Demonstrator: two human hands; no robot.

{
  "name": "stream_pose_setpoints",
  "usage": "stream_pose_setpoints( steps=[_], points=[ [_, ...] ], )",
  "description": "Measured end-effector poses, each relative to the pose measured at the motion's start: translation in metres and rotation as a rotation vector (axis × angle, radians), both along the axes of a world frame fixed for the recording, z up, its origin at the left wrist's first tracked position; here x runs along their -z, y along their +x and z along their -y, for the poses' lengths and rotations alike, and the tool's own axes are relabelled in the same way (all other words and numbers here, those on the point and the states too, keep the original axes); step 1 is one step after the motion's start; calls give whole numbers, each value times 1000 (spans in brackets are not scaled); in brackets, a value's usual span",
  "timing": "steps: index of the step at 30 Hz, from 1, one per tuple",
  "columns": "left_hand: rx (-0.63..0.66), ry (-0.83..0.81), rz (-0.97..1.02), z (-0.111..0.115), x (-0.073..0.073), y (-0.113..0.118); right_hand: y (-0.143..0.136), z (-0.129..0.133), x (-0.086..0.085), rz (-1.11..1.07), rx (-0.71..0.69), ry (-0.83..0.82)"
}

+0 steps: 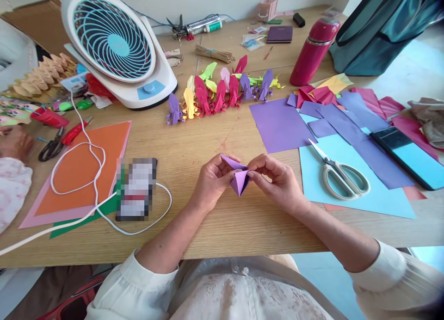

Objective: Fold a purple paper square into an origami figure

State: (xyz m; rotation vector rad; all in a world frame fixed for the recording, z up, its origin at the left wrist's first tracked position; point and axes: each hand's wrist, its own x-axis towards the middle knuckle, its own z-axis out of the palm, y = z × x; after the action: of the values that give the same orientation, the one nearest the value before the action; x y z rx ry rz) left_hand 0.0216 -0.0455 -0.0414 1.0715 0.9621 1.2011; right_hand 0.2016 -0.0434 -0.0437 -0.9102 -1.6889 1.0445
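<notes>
A small folded piece of purple origami paper is held just above the table, near its front edge. My left hand pinches its left side between thumb and fingers. On the other side, my right hand grips the right edge with thumb and forefinger. One pointed flap sticks up to the left, and another point faces down towards me. Beyond my hands stand several finished folded paper figures in red, purple, yellow and green. A flat purple sheet lies to the right.
Scissors rest on a light blue sheet at right, beside a dark phone. A white fan, orange paper, a cable and a blurred phone occupy the left. A red bottle stands behind. Another person's hand is far left.
</notes>
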Motion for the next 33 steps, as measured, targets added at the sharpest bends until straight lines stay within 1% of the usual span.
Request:
stream_pose_setpoints(
  steps=[4, 9, 11, 16, 18, 21, 23, 25, 26, 28, 29, 33],
  points=[
    [55, 64, -64, 2, -2, -6, -1, 2, 2, -93, -26, -90],
    [105, 160, -176, 6, -5, -12, -2, 4, 3, -151, -14, -143],
    [80, 191, -214, 7, -6, -13, -3, 4, 2, -148, -3, -144],
    [-17, 337, -381, 11, -11, -9, -4, 5, 1, -129, 35, -149],
    [-16, 338, -397, 14, -12, -9, -4, 6, 2, -136, 41, -146],
    [21, 300, -321, 17, -10, -9, -3, 6, 2, -141, 48, -131],
    [29, 308, -294, 18, -9, -10, -4, 6, 3, -128, 51, -126],
    [19, 331, -343, 18, -11, -10, -4, 6, 2, -110, 53, -123],
    [17, 337, -385, 18, -12, -10, -4, 6, 2, -128, 92, -103],
    [-17, 360, -439, 18, -15, -8, -5, 6, 2, -102, 56, -120],
    [-10, 366, -444, 18, -16, -7, -5, 6, 2, -107, 78, -108],
    [-14, 385, -454, 18, -17, -6, -4, 7, 3, -108, 93, -88]
  ],
)
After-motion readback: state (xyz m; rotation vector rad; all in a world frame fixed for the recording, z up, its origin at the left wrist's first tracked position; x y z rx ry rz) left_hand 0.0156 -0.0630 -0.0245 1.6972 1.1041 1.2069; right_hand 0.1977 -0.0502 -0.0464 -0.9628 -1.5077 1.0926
